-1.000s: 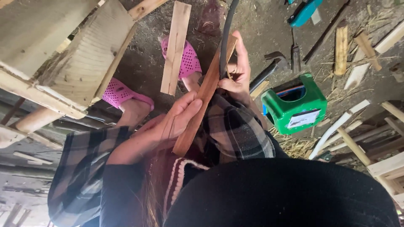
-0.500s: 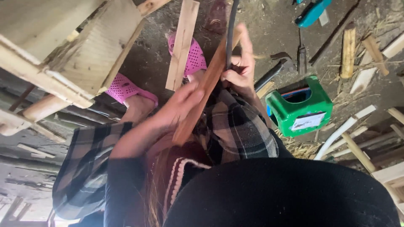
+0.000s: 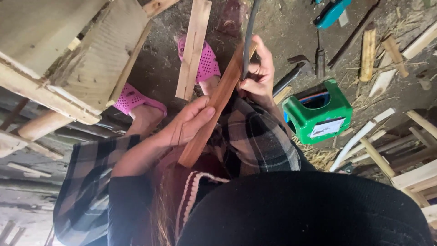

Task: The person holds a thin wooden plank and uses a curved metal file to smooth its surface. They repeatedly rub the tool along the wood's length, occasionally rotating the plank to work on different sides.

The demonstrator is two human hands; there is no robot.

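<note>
A reddish-brown wooden strip (image 3: 214,107) slants from my lap up toward my right hand. My left hand (image 3: 184,127) lies along its lower part, fingers flat against the strip and the thumb behind it. My right hand (image 3: 258,73) grips a dark curved blade or bar (image 3: 248,32) pressed against the strip's upper end. Both arms wear plaid sleeves. My feet in pink perforated sandals (image 3: 207,57) rest on the dirt floor beyond the strip. A dark hat brim fills the lower right of the view.
A pale plank (image 3: 193,48) lies between my feet. A rough wooden frame (image 3: 77,59) stands at the left. A green plastic container (image 3: 318,111), a hammer (image 3: 293,73), a teal tool (image 3: 332,11) and several wood offcuts lie at the right.
The view has shifted slightly; my right hand and the dark blade have moved a little up along the strip. My left hand keeps its hold.
</note>
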